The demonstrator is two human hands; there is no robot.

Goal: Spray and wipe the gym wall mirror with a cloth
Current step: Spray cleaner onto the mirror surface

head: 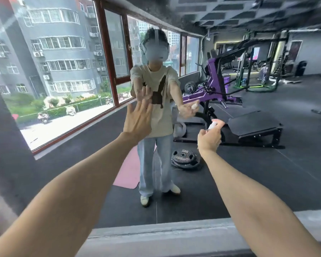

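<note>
Head view: our right hand curls round a small white spray bottle, which we judge light and slick (best gripped round its body), aimed at the mirror. Our left hand reaches toward the fragile glass, fingers spread.

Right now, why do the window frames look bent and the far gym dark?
Head view: the wide-angle lens bows the red-brown window frames; daylight floods that side of the wall mirror, the far black racks are dim; picture edges smear.
</note>
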